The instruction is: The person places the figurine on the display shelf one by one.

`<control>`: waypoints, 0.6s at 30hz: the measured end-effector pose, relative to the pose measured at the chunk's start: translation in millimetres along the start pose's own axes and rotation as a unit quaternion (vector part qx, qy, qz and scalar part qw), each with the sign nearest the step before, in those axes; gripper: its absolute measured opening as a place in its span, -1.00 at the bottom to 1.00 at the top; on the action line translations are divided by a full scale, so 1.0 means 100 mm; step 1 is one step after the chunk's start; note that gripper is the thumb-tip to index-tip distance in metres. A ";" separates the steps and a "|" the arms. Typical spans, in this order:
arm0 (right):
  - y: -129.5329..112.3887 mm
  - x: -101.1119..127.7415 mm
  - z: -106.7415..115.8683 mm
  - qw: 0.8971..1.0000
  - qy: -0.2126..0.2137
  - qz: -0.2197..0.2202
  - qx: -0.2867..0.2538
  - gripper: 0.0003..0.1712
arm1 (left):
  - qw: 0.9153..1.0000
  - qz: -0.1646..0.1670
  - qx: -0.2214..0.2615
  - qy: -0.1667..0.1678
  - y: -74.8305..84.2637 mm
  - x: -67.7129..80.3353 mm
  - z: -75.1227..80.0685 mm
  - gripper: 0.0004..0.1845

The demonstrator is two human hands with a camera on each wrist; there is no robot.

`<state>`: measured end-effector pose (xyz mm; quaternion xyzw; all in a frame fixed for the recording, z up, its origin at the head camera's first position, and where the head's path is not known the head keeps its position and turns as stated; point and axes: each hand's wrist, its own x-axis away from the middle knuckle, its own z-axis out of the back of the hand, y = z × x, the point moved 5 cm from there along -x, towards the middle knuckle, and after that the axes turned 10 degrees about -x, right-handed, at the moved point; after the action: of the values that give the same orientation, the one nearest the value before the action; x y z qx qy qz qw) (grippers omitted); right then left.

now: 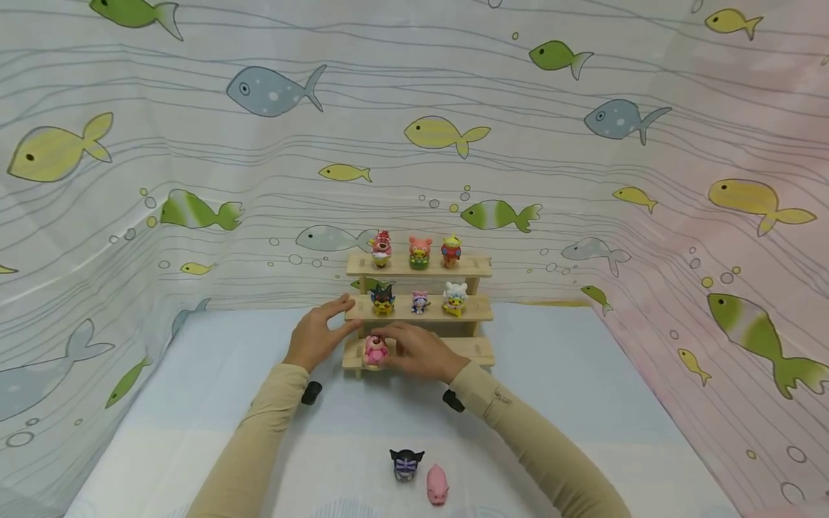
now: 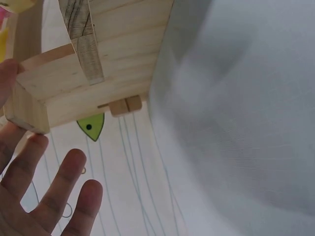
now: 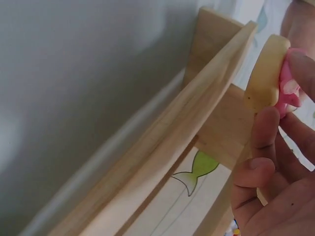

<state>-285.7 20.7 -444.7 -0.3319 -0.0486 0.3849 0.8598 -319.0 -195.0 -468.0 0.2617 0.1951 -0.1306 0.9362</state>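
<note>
A three-tier wooden shelf (image 1: 478, 309) stands at the middle of the table. My right hand (image 1: 396, 347) pinches a pink figurine (image 1: 375, 350) at the left end of the lowest tier; the right wrist view shows the fingers (image 3: 263, 142) around that pink figurine (image 3: 287, 91) beside the tier's edge. My left hand (image 1: 338, 316) rests with straight fingers against the left end of the middle tier. The left wrist view shows spread fingers (image 2: 59, 187) below the shelf (image 2: 98, 73). Three figurines stand on the top tier (image 1: 419, 252) and three on the middle tier (image 1: 419, 301).
A black-and-purple figurine (image 1: 406, 464) and a pink pig figurine (image 1: 437, 483) lie on the pale blue table (image 1: 570, 403) near me. A fish-print curtain (image 1: 194, 158) closes in the back and both sides.
</note>
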 end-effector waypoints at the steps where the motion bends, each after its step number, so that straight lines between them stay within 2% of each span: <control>1: 0.01 -0.01 -0.01 1.000 -0.002 -0.007 -0.003 -0.29 | 1.000 0.000 -0.001 0.001 0.00 0.00 0.00 -0.37; 12: 0.19 -0.07 -0.11 0.998 -0.015 -0.060 -0.011 -0.29 | 1.000 0.000 0.002 -0.003 0.00 -0.01 0.00 -0.37; 18: 0.20 -0.06 -0.12 0.998 -0.018 -0.066 -0.016 -0.29 | 1.000 0.002 0.006 -0.006 0.01 -0.01 -0.01 -0.38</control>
<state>-298.2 19.9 -465.4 -0.3346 -0.0920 0.3327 0.8768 -319.6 -193.5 -467.6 0.2666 0.1881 -0.1315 0.9361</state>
